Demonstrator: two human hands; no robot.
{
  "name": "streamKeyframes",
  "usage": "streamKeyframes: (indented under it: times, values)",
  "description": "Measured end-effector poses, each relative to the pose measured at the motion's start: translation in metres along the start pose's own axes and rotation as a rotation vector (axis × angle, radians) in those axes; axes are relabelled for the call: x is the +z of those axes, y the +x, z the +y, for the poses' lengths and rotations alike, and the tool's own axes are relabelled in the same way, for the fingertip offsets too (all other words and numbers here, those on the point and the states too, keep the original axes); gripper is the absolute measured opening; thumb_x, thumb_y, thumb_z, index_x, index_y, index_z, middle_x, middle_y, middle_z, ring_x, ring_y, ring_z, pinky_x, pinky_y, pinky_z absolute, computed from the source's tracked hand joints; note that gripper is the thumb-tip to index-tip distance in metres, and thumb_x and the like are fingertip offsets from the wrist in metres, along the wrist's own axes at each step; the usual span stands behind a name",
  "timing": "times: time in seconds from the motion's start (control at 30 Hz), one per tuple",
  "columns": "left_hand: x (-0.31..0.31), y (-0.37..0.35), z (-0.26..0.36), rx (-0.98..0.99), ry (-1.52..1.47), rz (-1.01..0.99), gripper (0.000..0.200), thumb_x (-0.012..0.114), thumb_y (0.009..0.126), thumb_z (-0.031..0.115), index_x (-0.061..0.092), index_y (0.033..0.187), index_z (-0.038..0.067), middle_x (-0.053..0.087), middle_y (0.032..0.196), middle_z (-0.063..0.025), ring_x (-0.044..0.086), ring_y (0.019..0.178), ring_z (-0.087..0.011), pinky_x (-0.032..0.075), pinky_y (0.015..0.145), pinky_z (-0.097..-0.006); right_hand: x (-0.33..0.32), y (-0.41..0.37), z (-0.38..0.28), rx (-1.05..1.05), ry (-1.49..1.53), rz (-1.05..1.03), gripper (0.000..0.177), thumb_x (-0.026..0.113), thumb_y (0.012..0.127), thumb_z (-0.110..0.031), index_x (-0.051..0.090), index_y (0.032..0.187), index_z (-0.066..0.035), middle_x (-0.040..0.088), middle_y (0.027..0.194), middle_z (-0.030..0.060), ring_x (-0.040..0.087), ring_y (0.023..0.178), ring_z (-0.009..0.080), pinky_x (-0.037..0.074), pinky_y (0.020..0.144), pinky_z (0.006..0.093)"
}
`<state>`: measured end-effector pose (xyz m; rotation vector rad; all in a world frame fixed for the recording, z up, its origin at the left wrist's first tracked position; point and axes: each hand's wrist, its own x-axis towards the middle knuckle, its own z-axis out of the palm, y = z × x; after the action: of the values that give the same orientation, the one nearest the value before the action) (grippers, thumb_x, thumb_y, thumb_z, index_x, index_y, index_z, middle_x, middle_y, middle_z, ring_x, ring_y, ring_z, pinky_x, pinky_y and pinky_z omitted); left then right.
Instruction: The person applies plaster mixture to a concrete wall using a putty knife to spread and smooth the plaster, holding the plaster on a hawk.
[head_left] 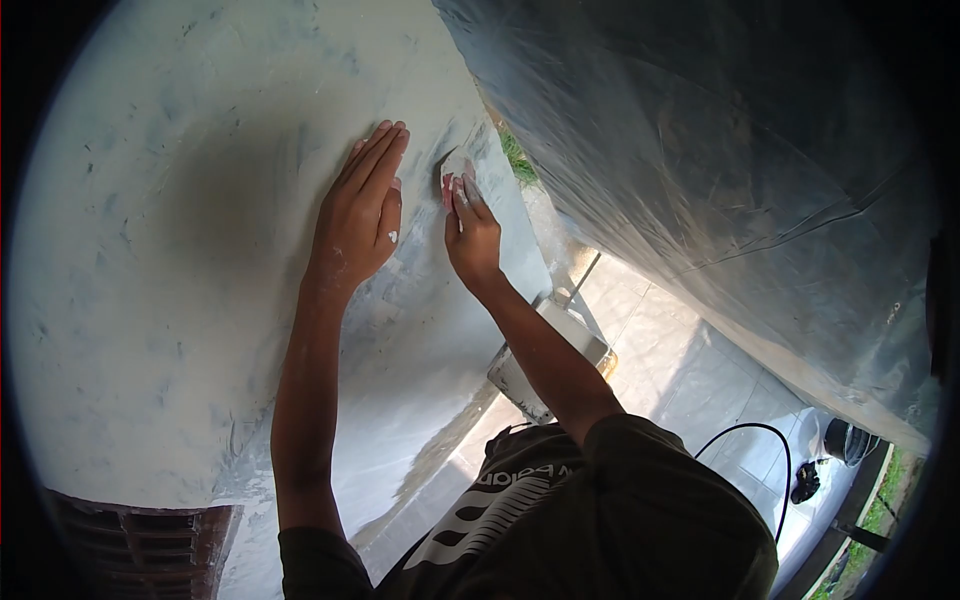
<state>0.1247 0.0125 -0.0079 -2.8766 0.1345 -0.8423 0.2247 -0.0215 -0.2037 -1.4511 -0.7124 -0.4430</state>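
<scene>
My left hand (358,205) lies flat against a pale, smeared wall (150,330), its fingers stretched out and close together. White spots mark the skin near the thumb. To its right, my right hand (473,232) grips a small putty knife (457,165) with a pale, coated blade and a reddish part by the fingers. The tool is against the wall near its right edge, and its handle is mostly hidden by the hand. Bluish-grey streaks show on the wall around both hands.
A plastic sheet (720,130) hangs along the right side. Below my right forearm is a white, stained container (520,375). Light floor tiles (640,330), a black cable (785,450) and a dark bucket (848,440) are lower right. A brown grille (140,545) sits lower left.
</scene>
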Motion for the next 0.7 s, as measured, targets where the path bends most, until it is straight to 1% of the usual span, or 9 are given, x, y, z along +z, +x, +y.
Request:
streamKeyframes:
  times: [0.1, 0.17, 0.2, 0.23, 0.3, 0.43, 0.57, 0.63, 0.7]
  values:
    - [0.004, 0.002, -0.001, 0.017, -0.011, -0.004, 0.048, 0.041, 0.093, -0.005, 0.046, 0.141, -0.004, 0.051, 0.145, -0.0186, 0.043, 0.139, -0.0328, 0.031, 0.117, -0.0466, -0.026, -0.025, -0.024, 0.042, 0.176, -0.088, 0.037, 0.061, 0.084, 0.007, 0.065, 0.120, 0.005, 0.064, 0.123, 0.0258, 0.062, 0.118, 0.0360, 0.052, 0.098, 0.0376]
    - [0.007, 0.002, -0.001, 0.014, -0.018, -0.009, 0.048, 0.041, 0.093, -0.004, 0.046, 0.141, -0.004, 0.050, 0.145, -0.0185, 0.043, 0.139, -0.0328, 0.031, 0.118, -0.0467, -0.036, -0.017, -0.020, -0.004, 0.250, 0.053, 0.037, 0.061, 0.086, 0.005, 0.065, 0.123, 0.003, 0.069, 0.111, 0.0233, 0.070, 0.102, 0.0287, 0.055, 0.089, 0.0333]
    - [0.008, 0.003, -0.001, 0.018, -0.020, -0.008, 0.048, 0.041, 0.093, -0.004, 0.046, 0.141, -0.004, 0.050, 0.145, -0.0186, 0.043, 0.139, -0.0329, 0.030, 0.118, -0.0467, -0.042, -0.008, -0.014, 0.166, 0.302, 0.039, 0.033, 0.058, 0.088, 0.005, 0.065, 0.120, 0.005, 0.067, 0.121, 0.0224, 0.067, 0.111, 0.0316, 0.053, 0.095, 0.0352]
    - [0.008, 0.002, 0.000, 0.023, -0.020, -0.008, 0.048, 0.040, 0.093, -0.004, 0.046, 0.141, -0.004, 0.050, 0.145, -0.0187, 0.043, 0.139, -0.0330, 0.030, 0.118, -0.0467, -0.047, 0.009, -0.013, 0.213, 0.276, 0.075, 0.034, 0.057, 0.088, 0.006, 0.065, 0.120, 0.005, 0.067, 0.120, 0.0227, 0.069, 0.106, 0.0340, 0.054, 0.091, 0.0366]
    - [0.007, 0.002, 0.003, 0.022, -0.010, -0.002, 0.048, 0.042, 0.092, -0.003, 0.048, 0.139, -0.005, 0.052, 0.143, -0.0199, 0.044, 0.138, -0.0333, 0.032, 0.117, -0.0474, -0.040, 0.036, 0.004, 0.177, 0.185, 0.181, 0.034, 0.057, 0.087, 0.007, 0.065, 0.120, 0.007, 0.065, 0.122, 0.0244, 0.067, 0.106, 0.0361, 0.054, 0.091, 0.0389]
    - [0.007, 0.004, 0.003, 0.033, -0.018, 0.010, 0.048, 0.044, 0.090, -0.002, 0.049, 0.138, -0.007, 0.053, 0.141, -0.0215, 0.046, 0.137, -0.0337, 0.033, 0.116, -0.0481, -0.004, 0.044, 0.009, 0.074, 0.112, 0.101, 0.039, 0.059, 0.083, 0.008, 0.064, 0.121, 0.006, 0.058, 0.129, 0.0282, 0.058, 0.119, 0.0394, 0.048, 0.099, 0.0416]
    - [0.006, 0.002, 0.002, 0.021, -0.043, -0.006, 0.049, 0.041, 0.092, -0.004, 0.046, 0.141, -0.004, 0.050, 0.145, -0.0192, 0.042, 0.140, -0.0337, 0.030, 0.117, -0.0476, 0.014, 0.001, -0.014, 0.119, 0.084, 0.064, 0.042, 0.065, 0.078, 0.008, 0.065, 0.119, 0.005, 0.054, 0.107, 0.0205, 0.052, 0.097, 0.0338, 0.046, 0.088, 0.0424]
    - [0.005, 0.001, 0.001, 0.037, -0.033, -0.001, 0.049, 0.041, 0.092, -0.004, 0.046, 0.141, -0.004, 0.050, 0.145, -0.0192, 0.043, 0.139, -0.0338, 0.031, 0.117, -0.0474, 0.009, -0.025, -0.026, 0.047, 0.078, 0.028, 0.041, 0.066, 0.077, 0.007, 0.066, 0.118, 0.005, 0.057, 0.100, 0.0177, 0.054, 0.094, 0.0329, 0.048, 0.084, 0.0405]
    - [0.005, 0.001, 0.000, 0.038, -0.037, 0.003, 0.049, 0.041, 0.092, -0.004, 0.046, 0.141, -0.004, 0.050, 0.145, -0.0190, 0.043, 0.140, -0.0337, 0.031, 0.117, -0.0474, -0.007, -0.044, -0.032, 0.001, 0.159, -0.064, 0.044, 0.068, 0.076, 0.006, 0.067, 0.119, 0.004, 0.052, 0.078, 0.0105, 0.054, 0.077, 0.0233, 0.049, 0.068, 0.0306]
